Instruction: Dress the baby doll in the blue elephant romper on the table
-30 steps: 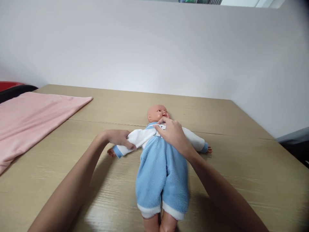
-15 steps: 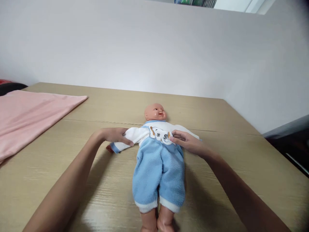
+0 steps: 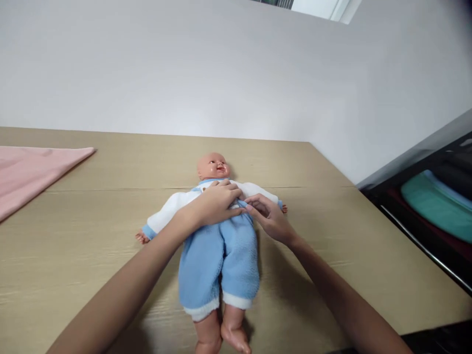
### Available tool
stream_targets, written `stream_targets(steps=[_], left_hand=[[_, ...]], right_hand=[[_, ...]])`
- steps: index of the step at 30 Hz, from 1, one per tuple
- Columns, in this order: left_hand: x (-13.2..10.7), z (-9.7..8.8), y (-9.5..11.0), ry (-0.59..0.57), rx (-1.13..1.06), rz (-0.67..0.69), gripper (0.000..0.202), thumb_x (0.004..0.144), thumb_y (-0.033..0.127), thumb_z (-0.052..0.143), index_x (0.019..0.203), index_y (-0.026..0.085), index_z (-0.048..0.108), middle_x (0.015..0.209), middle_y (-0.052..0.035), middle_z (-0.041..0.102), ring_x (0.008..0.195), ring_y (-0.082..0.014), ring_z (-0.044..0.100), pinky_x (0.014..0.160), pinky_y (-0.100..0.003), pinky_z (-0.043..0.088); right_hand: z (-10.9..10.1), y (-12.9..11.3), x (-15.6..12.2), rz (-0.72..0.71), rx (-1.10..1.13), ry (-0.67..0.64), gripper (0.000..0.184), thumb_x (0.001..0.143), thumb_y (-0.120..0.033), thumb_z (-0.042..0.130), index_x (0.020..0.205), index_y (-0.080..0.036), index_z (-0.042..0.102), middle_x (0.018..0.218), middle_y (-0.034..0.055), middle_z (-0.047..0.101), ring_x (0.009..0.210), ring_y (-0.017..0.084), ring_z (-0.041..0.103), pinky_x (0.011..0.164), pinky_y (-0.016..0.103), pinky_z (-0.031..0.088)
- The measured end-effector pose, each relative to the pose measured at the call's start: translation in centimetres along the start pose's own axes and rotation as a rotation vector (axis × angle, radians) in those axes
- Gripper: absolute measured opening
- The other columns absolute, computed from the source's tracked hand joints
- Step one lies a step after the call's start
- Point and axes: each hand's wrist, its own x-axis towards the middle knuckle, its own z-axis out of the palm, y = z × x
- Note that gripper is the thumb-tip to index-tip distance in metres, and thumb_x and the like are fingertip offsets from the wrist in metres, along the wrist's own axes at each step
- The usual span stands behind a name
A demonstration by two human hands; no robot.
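Note:
A baby doll (image 3: 214, 166) lies on its back with its arms spread, wearing a white top (image 3: 254, 189) with blue cuffs and fleecy blue pants (image 3: 239, 255) with white hems. My left hand (image 3: 217, 202) reaches across the doll's belly, fingers over the chest and thumb low by the waist, closed on the clothing there. Beside it, my right hand (image 3: 268, 216) pinches a raised fold of blue cloth at the waist between thumb and fingers. The animal-face patch on the front is mostly covered by my hands.
A pink cloth (image 3: 33, 172) lies flat on the wooden table (image 3: 121, 162) at the left. Behind the table rises a pale wall (image 3: 184, 73). Past the right edge, folded green cloth (image 3: 438, 206) lies among dark things at a lower level.
My left hand has left the doll's sleeve and come right onto its belly. My right hand now pinches cloth at the waist. The view has turned to the right.

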Motion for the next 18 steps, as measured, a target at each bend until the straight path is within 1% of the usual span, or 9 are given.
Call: stream_targets(steps=[3, 5, 7, 8, 9, 11, 12, 15, 18], left_hand=[[1.4, 1.2, -0.2, -0.025, 0.079, 0.014, 0.021, 0.102, 0.039, 0.068, 0.111, 0.020, 0.074, 0.117, -0.0107, 0.076, 0.119, -0.0348, 0.062, 0.105, -0.050, 0.046], [1.5, 1.6, -0.6, 0.008, 0.024, 0.053, 0.020, 0.104, 0.038, 0.066, 0.111, 0.021, 0.073, 0.115, -0.0095, 0.076, 0.114, -0.0317, 0.064, 0.104, -0.047, 0.045], [1.2, 1.9, -0.8, 0.048, -0.048, 0.086, 0.020, 0.108, 0.038, 0.060, 0.114, 0.022, 0.070, 0.114, -0.0082, 0.076, 0.110, -0.0289, 0.065, 0.102, -0.044, 0.045], [1.1, 2.0, -0.8, 0.064, -0.074, 0.093, 0.020, 0.110, 0.038, 0.058, 0.115, 0.022, 0.069, 0.114, -0.0077, 0.076, 0.110, -0.0282, 0.065, 0.101, -0.044, 0.045], [1.0, 2.1, -0.8, 0.073, -0.092, 0.094, 0.020, 0.111, 0.038, 0.056, 0.116, 0.022, 0.068, 0.113, -0.0075, 0.076, 0.109, -0.0281, 0.065, 0.101, -0.043, 0.045], [0.9, 2.2, -0.7, 0.080, -0.113, 0.093, 0.020, 0.112, 0.038, 0.054, 0.116, 0.023, 0.066, 0.114, -0.0077, 0.075, 0.111, -0.0284, 0.066, 0.101, -0.043, 0.044], [0.9, 2.2, -0.6, 0.084, -0.121, 0.094, 0.020, 0.112, 0.038, 0.054, 0.116, 0.023, 0.066, 0.115, -0.0081, 0.074, 0.112, -0.0286, 0.065, 0.103, -0.044, 0.044], [0.8, 2.2, -0.5, 0.112, -0.157, 0.116, 0.021, 0.112, 0.037, 0.054, 0.116, 0.022, 0.068, 0.119, -0.0099, 0.071, 0.116, -0.0286, 0.064, 0.103, -0.042, 0.046], [0.8, 2.1, -0.5, 0.150, -0.199, 0.150, 0.023, 0.112, 0.039, 0.054, 0.115, 0.022, 0.069, 0.119, -0.0104, 0.070, 0.115, -0.0274, 0.063, 0.101, -0.040, 0.047]], right_hand=[[-3.5, 0.1, -0.5, -0.114, -0.417, 0.081, 0.027, 0.104, -0.047, 0.066, 0.119, -0.025, 0.071, 0.119, 0.0095, 0.074, 0.114, 0.029, 0.068, 0.107, 0.047, 0.053], [-6.1, 0.9, -1.0, -0.110, -0.595, 0.070, 0.043, 0.099, -0.048, 0.074, 0.135, -0.025, 0.067, 0.136, 0.0123, 0.070, 0.130, 0.034, 0.061, 0.118, 0.055, 0.046], [-8.3, 2.0, -1.4, -0.060, -0.625, -0.002, 0.065, 0.091, -0.050, 0.082, 0.149, -0.028, 0.061, 0.151, 0.0128, 0.064, 0.142, 0.037, 0.055, 0.124, 0.059, 0.041], [-9.1, 2.6, -1.6, -0.031, -0.597, -0.033, 0.068, 0.090, -0.049, 0.083, 0.150, -0.028, 0.060, 0.154, 0.0124, 0.063, 0.143, 0.036, 0.055, 0.124, 0.059, 0.042], [-9.7, 3.1, -1.7, 0.001, -0.552, -0.059, 0.065, 0.089, -0.047, 0.083, 0.148, -0.028, 0.062, 0.153, 0.0122, 0.064, 0.141, 0.035, 0.057, 0.123, 0.057, 0.045], [-10.2, 3.8, -1.7, 0.072, -0.437, -0.078, 0.052, 0.091, -0.045, 0.080, 0.138, -0.025, 0.069, 0.141, 0.0121, 0.070, 0.126, 0.031, 0.067, 0.111, 0.050, 0.056], [-10.2, 3.9, -1.6, 0.100, -0.380, -0.054, 0.048, 0.090, -0.046, 0.081, 0.132, -0.024, 0.072, 0.133, 0.0117, 0.074, 0.116, 0.029, 0.071, 0.102, 0.046, 0.060], [-9.1, 3.4, -1.2, 0.121, -0.234, 0.149, 0.054, 0.079, -0.052, 0.092, 0.120, -0.023, 0.073, 0.113, 0.0083, 0.078, 0.096, 0.025, 0.073, 0.084, 0.039, 0.062], [-7.0, 1.9, -0.7, 0.071, -0.096, 0.337, 0.058, 0.073, -0.052, 0.098, 0.115, -0.026, 0.068, 0.090, 0.0006, 0.073, 0.077, 0.021, 0.068, 0.073, 0.036, 0.060]])
